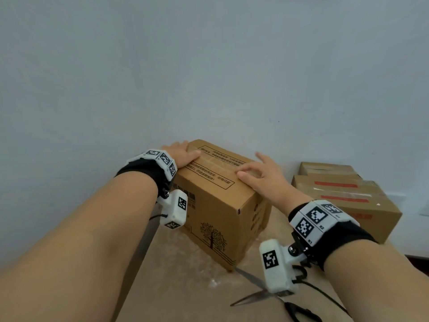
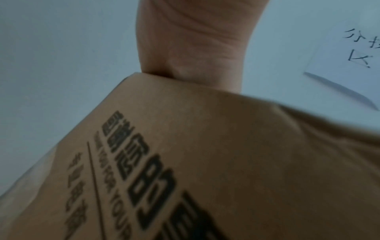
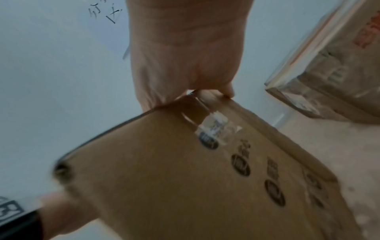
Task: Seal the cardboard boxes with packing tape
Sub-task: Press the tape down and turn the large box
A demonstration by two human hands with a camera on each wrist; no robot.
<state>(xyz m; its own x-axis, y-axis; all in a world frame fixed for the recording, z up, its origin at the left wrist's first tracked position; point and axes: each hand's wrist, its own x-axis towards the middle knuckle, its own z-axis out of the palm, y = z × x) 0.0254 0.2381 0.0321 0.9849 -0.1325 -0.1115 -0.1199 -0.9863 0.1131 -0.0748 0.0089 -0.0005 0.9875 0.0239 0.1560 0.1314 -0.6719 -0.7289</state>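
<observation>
A brown cardboard box with black print stands on the floor by the wall, its top flaps down. Clear tape runs along the top seam, and its end hangs down the right side. My left hand lies flat on the box's far left top edge, fingers straight. My right hand presses flat on the right end of the top, over the tape, fingers spread. The wrist views show the box's printed sides under each palm.
Open scissors lie on the floor near the box's front corner, partly under my right wrist. Two taped cardboard boxes with red stripes stand to the right against the wall. A paper sheet with handwriting hangs on the wall.
</observation>
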